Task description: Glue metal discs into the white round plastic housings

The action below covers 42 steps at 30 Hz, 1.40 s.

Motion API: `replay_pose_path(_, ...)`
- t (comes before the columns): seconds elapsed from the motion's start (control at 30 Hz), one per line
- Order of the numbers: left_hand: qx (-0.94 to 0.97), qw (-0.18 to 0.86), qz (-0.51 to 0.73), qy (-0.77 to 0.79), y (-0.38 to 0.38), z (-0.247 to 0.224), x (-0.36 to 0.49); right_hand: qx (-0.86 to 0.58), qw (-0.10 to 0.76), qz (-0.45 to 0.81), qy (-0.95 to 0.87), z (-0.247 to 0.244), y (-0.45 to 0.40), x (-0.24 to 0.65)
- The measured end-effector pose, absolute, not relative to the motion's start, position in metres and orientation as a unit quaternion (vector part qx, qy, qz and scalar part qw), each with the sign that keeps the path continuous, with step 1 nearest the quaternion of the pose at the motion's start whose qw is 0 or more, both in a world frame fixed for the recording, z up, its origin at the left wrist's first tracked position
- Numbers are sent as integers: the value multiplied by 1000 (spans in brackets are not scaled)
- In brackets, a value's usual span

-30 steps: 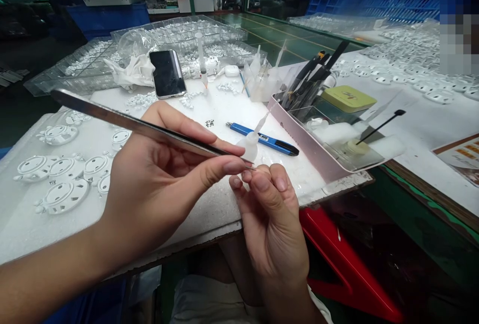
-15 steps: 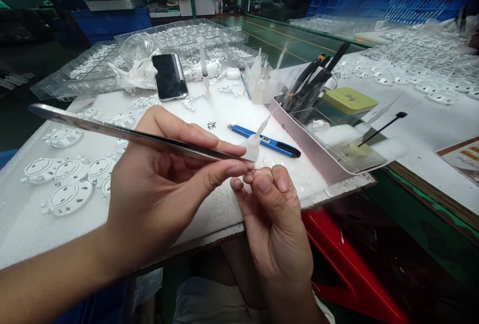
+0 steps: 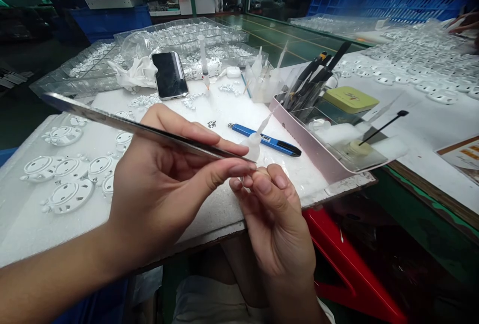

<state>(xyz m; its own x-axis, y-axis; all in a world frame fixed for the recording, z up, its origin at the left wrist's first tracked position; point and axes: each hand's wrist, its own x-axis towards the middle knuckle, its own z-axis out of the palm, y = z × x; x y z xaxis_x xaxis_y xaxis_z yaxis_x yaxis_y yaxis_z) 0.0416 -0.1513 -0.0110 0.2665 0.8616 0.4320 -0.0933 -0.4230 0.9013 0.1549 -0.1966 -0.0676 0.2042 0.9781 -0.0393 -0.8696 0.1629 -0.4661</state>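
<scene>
My left hand is closed around metal tweezers, which slant from upper left down to the fingertips of my right hand. Thumb and fingers are pinched together on that right hand, palm turned up; whatever they grip is too small and covered to make out. The tips of both hands meet just in front of a small translucent dropper bottle. Behind it lies a blue pen. A little cluster of tiny dark metal parts rests on the white foam mat.
White round parts lie on the left. A phone, a syringe and clear trays of small white parts stand farther back. At right is a pink box with tools; a red frame sits below the table edge.
The rear end of the tweezers has swung slightly right and up. Both hands shift a touch to the right, still with their fingertips together.
</scene>
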Motion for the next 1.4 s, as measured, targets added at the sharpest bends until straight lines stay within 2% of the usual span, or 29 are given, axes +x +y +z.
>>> replay_pose_path(0.37,639,430,599,219,-145,-18,42,-185,756,609,-153,-71,-196,154)
replay_pose_path(0.77,647,449,555,267,-152,-12,40,-167,764,610,-132,-70,-195,154)
replay_pose_path(1.13,685,440,498,299,-153,-12,37,-210,795,538,-187,-73,-194,146)
replay_pose_path(1.27,661,441,537,283,-153,-13,40,-179,805,537,-181,-73,-196,150)
replay_pose_path(1.4,632,435,590,251,-149,-15,40,-85,802,576,-135,-75,-194,156)
